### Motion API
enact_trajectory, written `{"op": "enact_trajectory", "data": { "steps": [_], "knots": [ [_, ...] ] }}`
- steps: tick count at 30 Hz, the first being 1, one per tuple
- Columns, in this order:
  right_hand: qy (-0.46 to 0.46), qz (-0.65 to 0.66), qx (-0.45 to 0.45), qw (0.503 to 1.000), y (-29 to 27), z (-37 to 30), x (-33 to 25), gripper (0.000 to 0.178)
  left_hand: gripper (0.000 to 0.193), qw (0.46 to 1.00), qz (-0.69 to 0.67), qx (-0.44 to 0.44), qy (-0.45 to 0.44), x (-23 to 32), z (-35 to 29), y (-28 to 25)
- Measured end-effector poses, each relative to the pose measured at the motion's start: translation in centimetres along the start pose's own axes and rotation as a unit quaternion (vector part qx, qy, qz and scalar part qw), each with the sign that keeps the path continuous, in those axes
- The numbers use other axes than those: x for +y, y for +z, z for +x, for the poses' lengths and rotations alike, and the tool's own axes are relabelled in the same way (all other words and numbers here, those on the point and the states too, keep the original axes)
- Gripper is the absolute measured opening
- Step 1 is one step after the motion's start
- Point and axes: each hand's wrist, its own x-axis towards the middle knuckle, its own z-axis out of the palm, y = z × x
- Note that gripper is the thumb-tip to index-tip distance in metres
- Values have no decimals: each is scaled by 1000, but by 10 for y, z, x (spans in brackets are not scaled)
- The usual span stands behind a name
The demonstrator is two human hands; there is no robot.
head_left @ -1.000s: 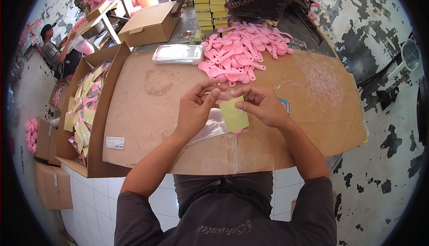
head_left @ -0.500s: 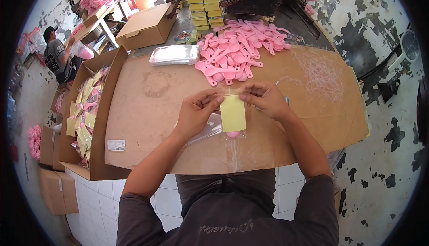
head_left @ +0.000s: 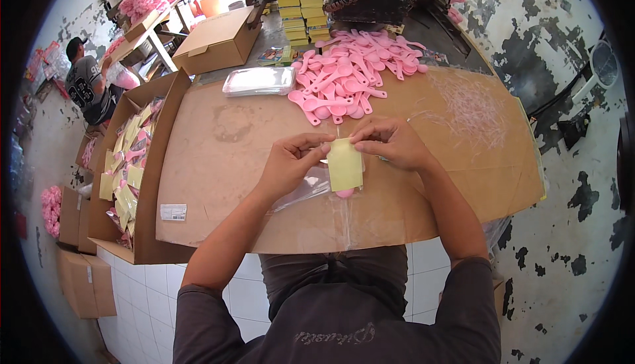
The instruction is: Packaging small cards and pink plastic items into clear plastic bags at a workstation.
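Straightened since earlier, the pale-yellow rectangular paper card [head_left: 345, 167] sits between left hand [head_left: 296, 159] and right hand [head_left: 391, 142], each pinching a top corner. Below, a rounded pink plastic end [head_left: 345, 193] shows, the rest hidden.

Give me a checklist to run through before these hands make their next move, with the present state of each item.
1. Left hand at the upper left corner of the yellow card: ok.
2. Right hand at the card's upper right corner: ok.
3. Pink rounded end showing below the card: ok.
4. Clear plastic sealed at the top: cannot tell; the fingers and the small scale hide it.
5. Stack of clear bags on the cardboard, beyond the left hand: ok.
6. Carton at the left standing open: ok.
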Motion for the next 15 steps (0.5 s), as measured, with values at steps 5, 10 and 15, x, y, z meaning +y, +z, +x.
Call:
{"op": "enact_trajectory", "data": {
  "steps": [5, 10, 15],
  "knots": [
    [3, 49, -15, 999, 0, 2, 4, 27, 29, 1000, 5, -14, -15, -1, 2, -2],
    [65, -12, -66, 996, 13, -5, -15, 53, 33, 1000, -4, 2, 8, 14, -8, -2],
    [44, 7, -57, 997, 21, -16, -14, 47, 32, 996, 40, -8, 74, 16, -27, 2]
  ]
}}
